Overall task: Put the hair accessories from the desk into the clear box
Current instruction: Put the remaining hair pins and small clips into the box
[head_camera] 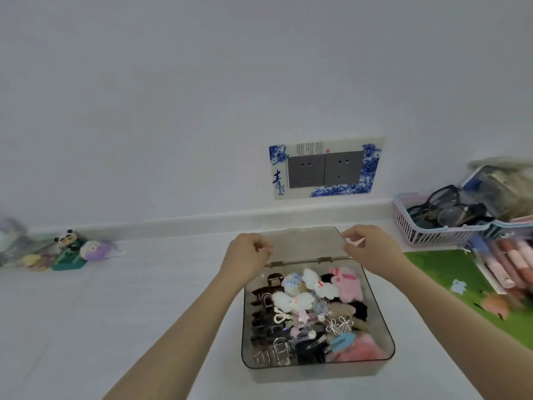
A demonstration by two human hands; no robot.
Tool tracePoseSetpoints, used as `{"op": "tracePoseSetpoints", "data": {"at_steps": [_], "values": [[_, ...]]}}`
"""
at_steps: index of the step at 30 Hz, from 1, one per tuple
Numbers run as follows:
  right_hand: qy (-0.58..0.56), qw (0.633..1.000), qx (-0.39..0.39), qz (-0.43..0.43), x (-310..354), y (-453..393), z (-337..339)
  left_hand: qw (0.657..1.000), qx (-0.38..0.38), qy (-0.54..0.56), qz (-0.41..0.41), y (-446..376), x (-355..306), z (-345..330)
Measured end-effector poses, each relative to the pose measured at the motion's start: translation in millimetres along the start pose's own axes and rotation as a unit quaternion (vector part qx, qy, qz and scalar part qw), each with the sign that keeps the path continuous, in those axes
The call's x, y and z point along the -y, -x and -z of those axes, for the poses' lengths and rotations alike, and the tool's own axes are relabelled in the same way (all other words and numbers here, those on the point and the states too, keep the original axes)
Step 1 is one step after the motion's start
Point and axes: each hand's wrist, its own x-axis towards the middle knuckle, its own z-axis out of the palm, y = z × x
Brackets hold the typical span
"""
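The clear smoky box [388,346] sits on the white desk in front of me, filled with several hair accessories [314,310]: dark claw clips on the left, fluffy white and pink pieces at the back, clear and pink clips at the front. Its hinged clear lid [305,243] stands raised behind the box. My left hand [245,255] pinches the lid's upper left corner. My right hand [372,246] pinches its upper right corner.
A pink basket [415,226] holding black glasses stands at the right, above a green mat [461,287] and pink tubes [516,264]. Small toys, one a panda figure [67,241], lie at the far left by the wall. A double wall socket [326,168] is behind the box.
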Motion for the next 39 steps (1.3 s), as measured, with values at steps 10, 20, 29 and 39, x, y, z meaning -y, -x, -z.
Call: {"op": "tracePoseSetpoints", "data": {"at_steps": [10,20,29,39], "values": [[-0.113,0.971,0.066,-0.201,10,-39,-24,0.987,-0.018,0.065,0.149,-39,26,-27],[-0.281,0.912,0.011,-0.298,5,-38,-45,0.912,-0.102,0.321,0.233,-30,38,-40],[-0.401,0.874,-0.025,-0.274,14,-23,-12,0.912,-0.092,0.357,0.179,-11,14,0],[-0.385,0.888,-0.017,-0.250,11,44,20,0.933,-0.036,0.318,0.162,56,17,38]]}}
